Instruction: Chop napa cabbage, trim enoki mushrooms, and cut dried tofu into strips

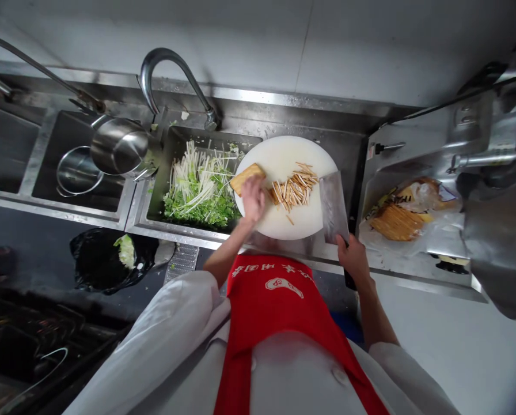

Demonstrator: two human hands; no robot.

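Note:
A round white cutting board point(284, 225) lies over the right part of the sink edge and the counter. On its left side is a brown slab of tofu point(246, 177), with my left hand point(253, 199) at its lower right edge, the fingers slightly blurred. Thin brown-edged strips point(293, 189) are heaped in the middle of the board. My right hand point(352, 256) is wrapped round the handle of a wide cleaver point(333, 204), whose blade lies at the board's right edge, apart from the strips.
Left of the board, a sink point(154, 202) holds cut green and white vegetables point(201, 184) under a curved faucet point(167, 53). Metal pots point(120, 147) stand farther left. A plastic bag point(400, 216) with brown slabs lies right. A black bag point(94, 259) is below left.

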